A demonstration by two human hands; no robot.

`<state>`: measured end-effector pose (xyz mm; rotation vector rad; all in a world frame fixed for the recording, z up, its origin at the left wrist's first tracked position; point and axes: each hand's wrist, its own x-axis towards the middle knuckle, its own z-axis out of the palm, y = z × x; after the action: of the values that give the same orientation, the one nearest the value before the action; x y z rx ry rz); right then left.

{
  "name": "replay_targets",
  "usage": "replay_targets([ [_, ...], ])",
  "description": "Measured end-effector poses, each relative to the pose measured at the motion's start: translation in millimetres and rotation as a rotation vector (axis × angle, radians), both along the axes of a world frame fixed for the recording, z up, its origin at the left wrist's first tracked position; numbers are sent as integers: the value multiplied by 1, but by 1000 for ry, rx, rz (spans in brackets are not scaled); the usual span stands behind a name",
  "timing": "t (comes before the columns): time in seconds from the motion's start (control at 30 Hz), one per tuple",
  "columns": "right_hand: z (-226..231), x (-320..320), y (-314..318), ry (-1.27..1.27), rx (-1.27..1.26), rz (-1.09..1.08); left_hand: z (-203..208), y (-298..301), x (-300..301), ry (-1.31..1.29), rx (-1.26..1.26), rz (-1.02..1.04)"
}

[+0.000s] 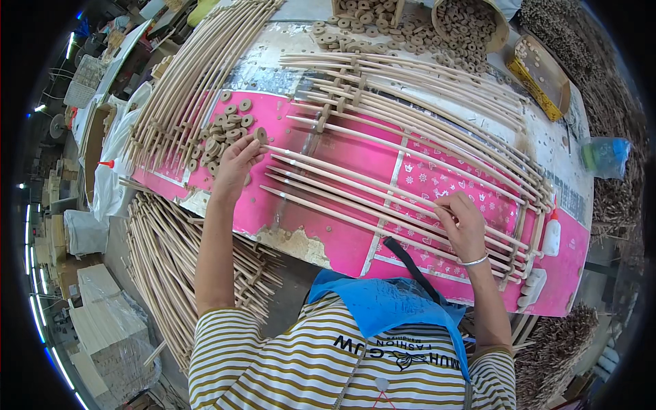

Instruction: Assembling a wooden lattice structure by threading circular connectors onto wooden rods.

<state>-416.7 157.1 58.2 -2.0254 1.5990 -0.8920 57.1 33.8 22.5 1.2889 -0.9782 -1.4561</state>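
My left hand (234, 166) pinches a small round wooden disc with a centre hole (260, 134) between thumb and fingertips. The disc is at the pale tip of a long thin wooden stick (281, 151); whether the tip is inside the hole I cannot tell. Further along that stick, my right hand (467, 229) closes its thumb and fingers on it. Several similar sticks (321, 213) lie side by side below it, their right ends on a slatted wooden rack (529, 253). Beside my left hand is a heap of loose discs (220, 137).
Bundled sticks with discs fitted (198, 82) lie at the table's left; more (164, 253) are stacked below its edge. Farther back are a tipped tub of discs (502, 31) and a yellow box (529, 85). A white red-tipped bottle (552, 236) stands right of the rack.
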Motion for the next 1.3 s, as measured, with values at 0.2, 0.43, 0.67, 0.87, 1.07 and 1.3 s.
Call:
replay_targets([
  [0.2, -2, -5, 0, -43, 1, -24, 1, 3, 1, 4, 3, -11],
  [0.43, -8, -9, -5, -25, 14, -10, 3, -2, -7, 0, -3, -101],
  [0.67, -8, 1, -19, 6, -79, 10, 8, -1, -25, 28, 71, -186],
  [0.87, -12, 2, -26, -58, -21, -32, 7, 3, -35, 9, 104, -137],
  [1.07, -20, -2, -35, 52, -33, -38, -5, -7, -49, 14, 41, -177],
  [1.3, -38, 3, -49, 60, -79, -63, -18, -13, -25, 0, 72, -136],
])
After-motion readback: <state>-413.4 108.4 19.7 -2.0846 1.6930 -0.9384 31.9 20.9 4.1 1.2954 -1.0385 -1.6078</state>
